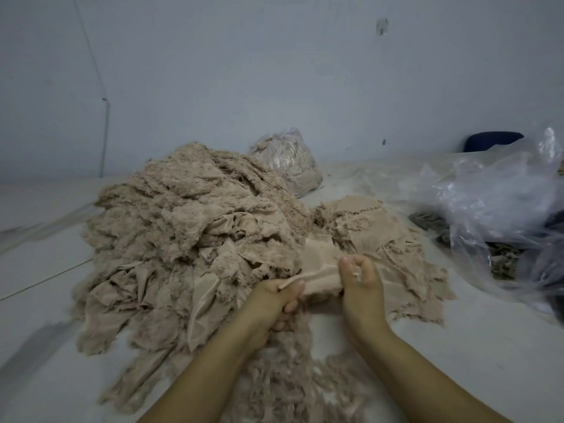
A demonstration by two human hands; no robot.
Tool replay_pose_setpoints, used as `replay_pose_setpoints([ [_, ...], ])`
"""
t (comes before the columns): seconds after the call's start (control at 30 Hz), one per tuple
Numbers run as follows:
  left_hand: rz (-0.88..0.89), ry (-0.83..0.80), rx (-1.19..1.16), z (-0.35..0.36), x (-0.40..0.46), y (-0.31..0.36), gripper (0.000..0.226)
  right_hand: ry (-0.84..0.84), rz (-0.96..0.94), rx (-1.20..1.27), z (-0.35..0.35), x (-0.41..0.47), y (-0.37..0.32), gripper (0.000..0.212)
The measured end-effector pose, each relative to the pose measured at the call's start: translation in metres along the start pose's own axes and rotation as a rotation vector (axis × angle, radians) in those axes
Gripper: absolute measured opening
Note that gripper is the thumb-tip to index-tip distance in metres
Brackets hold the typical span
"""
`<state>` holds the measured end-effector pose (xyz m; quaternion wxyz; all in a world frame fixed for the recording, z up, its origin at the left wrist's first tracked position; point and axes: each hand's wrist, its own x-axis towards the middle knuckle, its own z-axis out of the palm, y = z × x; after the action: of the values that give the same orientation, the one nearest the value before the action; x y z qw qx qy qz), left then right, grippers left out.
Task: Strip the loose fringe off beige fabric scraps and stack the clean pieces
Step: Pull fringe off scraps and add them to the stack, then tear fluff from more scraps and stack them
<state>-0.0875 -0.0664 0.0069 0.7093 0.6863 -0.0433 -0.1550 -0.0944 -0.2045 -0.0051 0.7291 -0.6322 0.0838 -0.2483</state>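
A beige fabric scrap (319, 264) is stretched between my two hands just in front of me. My left hand (274, 303) pinches its left edge, with the fingers curled under it. My right hand (361, 285) grips its right edge in a fist. A big heap of frayed beige scraps (183, 227) rises to the left. A flatter stack of beige pieces (372, 227) lies behind and to the right of my hands. Loose pulled fringe (290, 377) lies on the floor between my forearms.
A clear plastic bag stuffed with beige fibre (287, 160) stands behind the heap by the wall. Crumpled clear plastic bags (500, 196) with dark contents lie at the right. A dark blue object (491, 141) sits at the far right by the wall. The floor (39, 270) is pale.
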Motion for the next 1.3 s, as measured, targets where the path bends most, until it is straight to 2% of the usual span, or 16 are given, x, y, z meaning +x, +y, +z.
replay_pose_setpoints([
  [0.13,0.01,0.027,0.201,-0.029,-0.008,-0.006,0.031,0.004,0.04,-0.159,-0.035,0.027,-0.011,0.012],
  [0.2,0.006,0.0,0.328,-0.046,-0.013,-0.005,0.032,0.007,0.017,-0.453,-0.064,0.048,-0.017,0.009],
  [0.27,0.018,-0.043,0.448,-0.06,-0.017,0.0,0.027,0.073,-0.03,-0.821,-0.086,0.059,-0.021,0.023],
  [0.33,0.073,-0.003,0.579,-0.067,-0.017,0.006,0.018,0.039,-0.16,-0.912,-0.08,0.053,-0.023,0.023],
  [0.4,0.147,0.132,0.709,-0.069,-0.016,0.01,0.013,-0.198,-0.248,-0.86,-0.051,0.035,-0.018,0.005],
  [0.47,0.232,0.31,0.88,-0.07,-0.013,0.014,0.013,-0.472,-0.255,-0.835,-0.014,0.013,-0.006,0.013],
  [0.57,0.211,0.537,1.197,-0.08,-0.011,0.015,0.037,-0.615,-0.217,-0.71,0.029,-0.006,0.01,0.004],
  [0.67,0.199,0.49,1.096,-0.094,-0.005,0.017,0.016,-0.826,-0.152,-0.755,0.047,-0.014,0.02,0.014],
  [0.73,0.298,0.362,1.025,-0.1,-0.006,0.017,0.021,-0.929,-0.212,-0.888,0.051,-0.015,0.023,0.016],
  [0.8,0.416,0.242,1.016,-0.097,-0.01,0.019,0.031,-0.763,-0.202,-0.789,0.053,-0.012,0.017,0.024],
  [0.87,0.528,0.21,0.947,-0.086,-0.014,0.019,0.037,-0.581,-0.024,-0.456,0.059,-0.008,0.007,0.038],
  [0.97,0.623,0.133,0.843,-0.062,-0.019,0.012,0.017,-0.605,0.355,-0.128,0.072,-0.007,-0.003,0.04],
  [1.03,0.654,0.074,0.85,-0.056,-0.021,0.008,0.016,-0.534,0.414,-0.064,0.075,-0.008,0.002,0.034],
  [1.13,0.496,-0.031,0.906,-0.075,-0.022,0.009,0.018,-0.461,0.196,-0.145,0.068,-0.005,0.013,0.027],
  [1.23,0.434,-0.082,0.882,-0.089,-0.023,0.012,0.016,-0.324,-0.078,-0.439,0.053,0.002,0.018,0.018],
  [1.3,0.495,-0.013,0.784,-0.084,-0.022,0.016,0.015,-0.401,-0.206,-0.745,0.047,0.009,0.023,0.044],
])
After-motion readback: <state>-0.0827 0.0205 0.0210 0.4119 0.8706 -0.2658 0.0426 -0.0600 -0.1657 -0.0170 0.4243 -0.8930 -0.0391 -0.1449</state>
